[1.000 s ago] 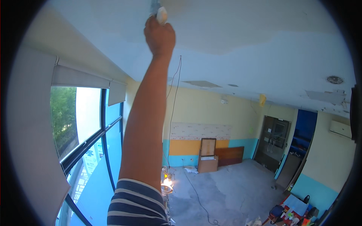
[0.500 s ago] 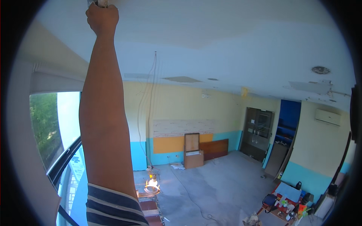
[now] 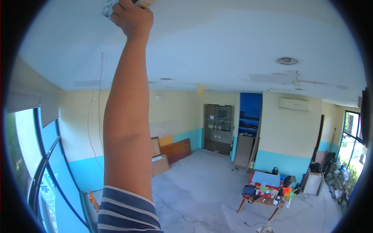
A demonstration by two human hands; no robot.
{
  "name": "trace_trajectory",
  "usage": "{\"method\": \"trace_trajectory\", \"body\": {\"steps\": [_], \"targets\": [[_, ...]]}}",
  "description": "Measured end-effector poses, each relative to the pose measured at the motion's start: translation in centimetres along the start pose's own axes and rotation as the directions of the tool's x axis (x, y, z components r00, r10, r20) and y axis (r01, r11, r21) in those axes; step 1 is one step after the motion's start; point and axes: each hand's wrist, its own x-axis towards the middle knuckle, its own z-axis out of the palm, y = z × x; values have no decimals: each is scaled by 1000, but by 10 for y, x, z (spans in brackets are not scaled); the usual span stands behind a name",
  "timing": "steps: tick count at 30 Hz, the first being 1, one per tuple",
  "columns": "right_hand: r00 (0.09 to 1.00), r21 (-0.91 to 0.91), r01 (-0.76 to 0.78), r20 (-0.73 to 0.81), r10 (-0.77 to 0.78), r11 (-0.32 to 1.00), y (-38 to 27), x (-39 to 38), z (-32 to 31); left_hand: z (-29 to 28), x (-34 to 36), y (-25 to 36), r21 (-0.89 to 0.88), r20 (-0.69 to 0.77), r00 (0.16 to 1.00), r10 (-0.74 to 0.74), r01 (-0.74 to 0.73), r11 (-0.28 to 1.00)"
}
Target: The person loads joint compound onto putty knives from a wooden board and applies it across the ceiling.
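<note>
My left hand [image 3: 134, 19] is raised to the ceiling at the top of the view. Its fingers are closed around a flat trowel-like tool [image 3: 110, 9], grey and smeared with white. A dark and tan part of it sticks out on the hand's right side, and the upper edge of the picture cuts the rest off. The white ceiling [image 3: 217, 42] is right around the hand; whether the tool touches it I cannot tell. My bare forearm and striped sleeve [image 3: 128, 209] rise from the lower edge. My right hand is out of sight.
A cluttered table [image 3: 272, 186] stands at the right, with cables on the floor [image 3: 182, 174]. Boards [image 3: 175, 150] lean on the far wall beside a glass door [image 3: 218, 128]. Wires [image 3: 100, 105] hang from the ceiling. Windows [image 3: 50, 167] line the left; a ceiling fan [image 3: 295, 79] hangs right.
The view has turned to the right, bringing the right-hand window into sight. The lit lamp has left the visible area. My raised hand, still gripping the tool, appears further right in the picture.
</note>
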Motion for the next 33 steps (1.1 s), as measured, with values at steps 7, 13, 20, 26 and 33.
{"method": "trace_trajectory", "body": {"steps": [7,13,20,26,33], "targets": [[814,-741,358,-49,-578,567,-13,-75,-40,63,-77,41,-53,19,999,-43,44,998],[712,-682,345,-257,-653,645,-14,-129,-20,110,-137,70,-128,121,990,-69,85,988],[740,-504,369,-349,-575,781,-19,-143,-18,87,-189,122,-403,379,917,-121,281,871],[803,-653,346,-166,-573,674,-34,-126,13,64,-155,123,-371,813,214,-541,908,-198],[908,-222,285,-250,-337,933,-45,-95,-20,49,-65,76,-397,917,194,-348,526,-753]]}}
